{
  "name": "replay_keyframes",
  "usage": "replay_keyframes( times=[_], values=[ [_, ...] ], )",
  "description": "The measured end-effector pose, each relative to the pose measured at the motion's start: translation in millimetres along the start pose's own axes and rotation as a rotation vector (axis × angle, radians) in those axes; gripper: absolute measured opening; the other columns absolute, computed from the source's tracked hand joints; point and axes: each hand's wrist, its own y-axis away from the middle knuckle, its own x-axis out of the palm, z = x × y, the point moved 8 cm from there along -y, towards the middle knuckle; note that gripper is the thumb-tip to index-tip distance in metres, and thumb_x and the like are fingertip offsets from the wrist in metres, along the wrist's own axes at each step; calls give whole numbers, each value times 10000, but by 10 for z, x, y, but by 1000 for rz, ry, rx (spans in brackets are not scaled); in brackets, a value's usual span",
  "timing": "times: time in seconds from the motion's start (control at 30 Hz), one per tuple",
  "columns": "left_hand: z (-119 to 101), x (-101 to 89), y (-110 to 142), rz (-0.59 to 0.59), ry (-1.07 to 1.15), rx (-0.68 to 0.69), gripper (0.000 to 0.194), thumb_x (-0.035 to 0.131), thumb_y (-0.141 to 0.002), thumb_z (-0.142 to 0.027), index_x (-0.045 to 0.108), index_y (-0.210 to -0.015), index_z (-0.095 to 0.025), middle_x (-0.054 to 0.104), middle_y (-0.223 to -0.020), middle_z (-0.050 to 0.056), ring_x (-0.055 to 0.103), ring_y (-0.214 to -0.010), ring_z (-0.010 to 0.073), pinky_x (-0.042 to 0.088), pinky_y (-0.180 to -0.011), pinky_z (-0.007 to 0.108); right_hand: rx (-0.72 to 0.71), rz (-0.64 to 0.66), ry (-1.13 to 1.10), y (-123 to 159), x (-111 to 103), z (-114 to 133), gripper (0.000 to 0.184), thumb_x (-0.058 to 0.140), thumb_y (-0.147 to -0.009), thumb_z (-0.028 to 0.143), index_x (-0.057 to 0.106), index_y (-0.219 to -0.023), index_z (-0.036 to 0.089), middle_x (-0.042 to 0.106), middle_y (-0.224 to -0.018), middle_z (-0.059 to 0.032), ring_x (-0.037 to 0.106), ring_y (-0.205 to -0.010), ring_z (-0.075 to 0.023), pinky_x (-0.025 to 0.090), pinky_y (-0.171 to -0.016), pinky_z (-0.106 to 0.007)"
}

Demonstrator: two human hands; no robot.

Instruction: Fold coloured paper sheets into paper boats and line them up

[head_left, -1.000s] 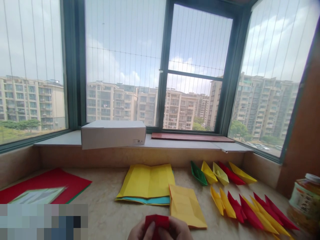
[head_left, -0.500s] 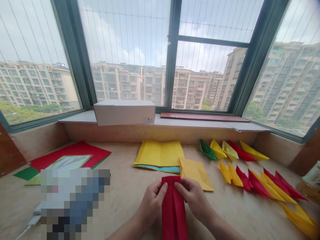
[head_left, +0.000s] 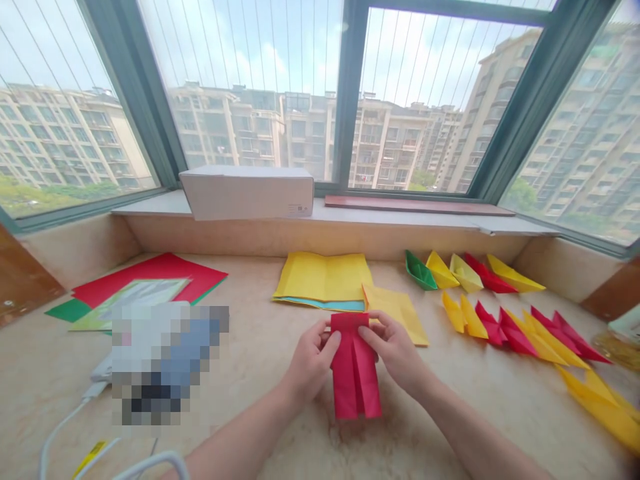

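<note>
A strip of red folded paper (head_left: pixel 357 383) is held above the countertop, with two long flaps meeting along a middle slit that widens toward its near end. A plain band crosses its far end. My left hand (head_left: pixel 316 353) pinches the far left corner, thumb on top and fingers curled underneath. At the far right corner, my right hand (head_left: pixel 393 343) grips in the same way. Just beyond my right hand lies an orange-yellow folded sheet (head_left: pixel 400 313). Behind it is a creased yellow sheet (head_left: pixel 325 277) over a blue sheet (head_left: pixel 320 304).
Rows of folded paper boats, including a green boat (head_left: pixel 420 271), stand at the right near a jar (head_left: pixel 620 340). Red sheets (head_left: pixel 150 270), a blurred-out object (head_left: pixel 170 360) and a white cable (head_left: pixel 50 433) lie left. A white box (head_left: pixel 245 193) rests on the sill.
The view has tilted downward. The red paper's near end now shows, and the strip looks shorter, with a band across its far end. Both hands still grip it.
</note>
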Motion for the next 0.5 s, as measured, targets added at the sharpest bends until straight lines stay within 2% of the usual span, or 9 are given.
replay_keyframes(
  times=[0.2,0.33,0.5],
  values=[
    [48,-58,-14,-45,-26,-25,323,631,-869,-418,621,-1021,-133,739,-826,76,700,-709,205,537,-643,285,-10,-10,91,-8,-27,33,349,636,-857,485,620,-995,165,654,-734,-17,483,-547,-106,353,-448,-216],
    [8,-82,-18,-65,-69,15,275,635,-865,-412,632,-920,-142,716,-801,61,667,-697,183,504,-621,256,-2,4,111,-14,-27,44,328,641,-854,470,656,-976,166,670,-756,-29,490,-553,-110,346,-449,-224],
    [-17,-83,-9,-74,-73,2,322,610,-870,-457,602,-998,-162,692,-817,52,618,-642,149,441,-539,217,-53,35,47,-3,-22,115,272,598,-881,411,694,-1002,187,623,-672,6,442,-514,-93,357,-472,-228]
  ],
)
